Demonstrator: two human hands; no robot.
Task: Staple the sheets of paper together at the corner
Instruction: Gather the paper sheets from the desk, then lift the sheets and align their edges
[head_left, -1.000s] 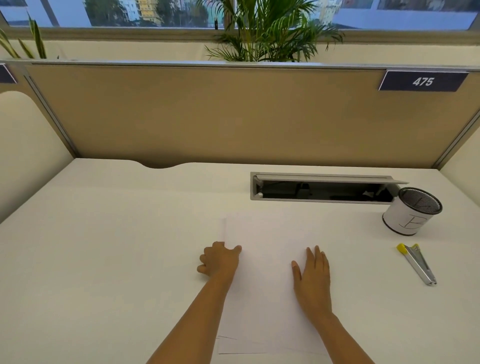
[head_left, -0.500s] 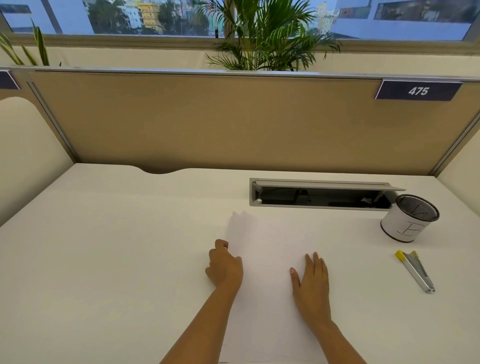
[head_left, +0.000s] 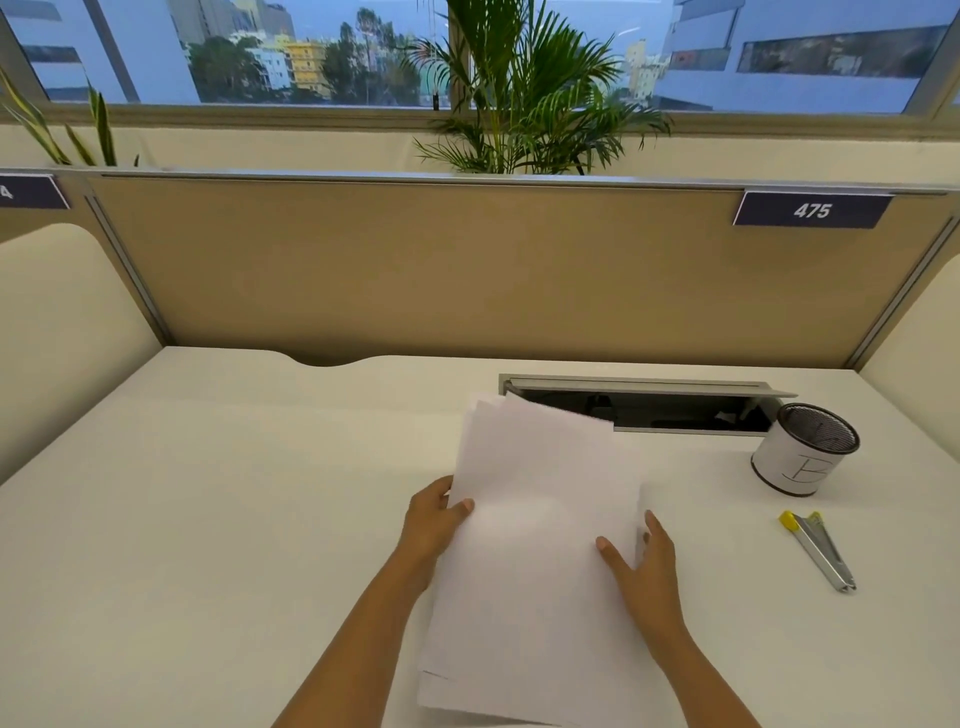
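Closest to the camera are the sheets of paper, a loose white stack with edges that don't line up, a couple of lower corners poking out at the near left. Both hands are on the stack. The left hand clamps its left edge, thumb on top and fingers tucked under. The right hand grips the right edge the same way, thumb lying on top of the paper and the other fingers behind the edge. The far end of the stack looks lifted off the white surface and tilts up; it's blurry there, so I can't say how high.

Right of the paper, well apart from it, the stapler lies flat on the surface, silver with a yellow tip at its far end, nobody touching it. A bit further back from the stapler stands a white pen cup with a black mesh inside. Left of the cup, and just past the far edge of the paper, is an open cable tray sunk into the surface. Behind that runs a tan partition with a "475" tag, then a palm plant at the window.
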